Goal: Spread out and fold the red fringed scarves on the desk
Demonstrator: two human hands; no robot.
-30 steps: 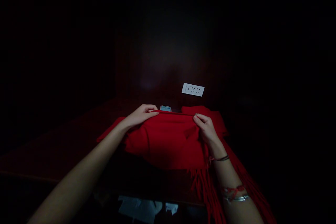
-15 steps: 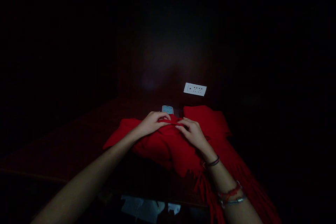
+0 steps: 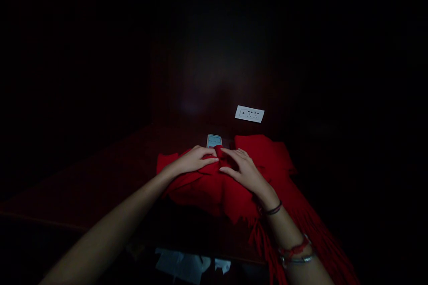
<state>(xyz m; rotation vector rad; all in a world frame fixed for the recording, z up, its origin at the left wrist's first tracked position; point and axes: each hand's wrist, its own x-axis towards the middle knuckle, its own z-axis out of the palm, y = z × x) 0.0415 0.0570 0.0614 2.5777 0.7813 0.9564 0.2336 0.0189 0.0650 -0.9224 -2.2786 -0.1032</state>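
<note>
A red fringed scarf (image 3: 197, 191) lies bunched on the dark table. Its tassels (image 3: 259, 236) hang over the front edge on the right. My left hand (image 3: 195, 159) is closed on a fold at the top of the cloth, thumb below and fingers above. Close beside it, my right hand (image 3: 242, 169) rests against the same bunch with thumb and fingers apart, and red cloth shows in the gap. Beyond the hands a phone (image 3: 214, 140) with a lit screen is partly covered by the scarf.
More red fringed cloth (image 3: 264, 151) lies behind and right of my right hand, running toward the front right. A white socket plate (image 3: 249, 114) is on the dark back wall. Pale sheets (image 3: 182, 267) show below the front edge of the table (image 3: 43, 221). The surroundings are very dark.
The scarf's edge was stretched between both hands; my hands have come together, lowering and gathering the cloth. My right thumb and fingers have since parted. More of the phone shows.
</note>
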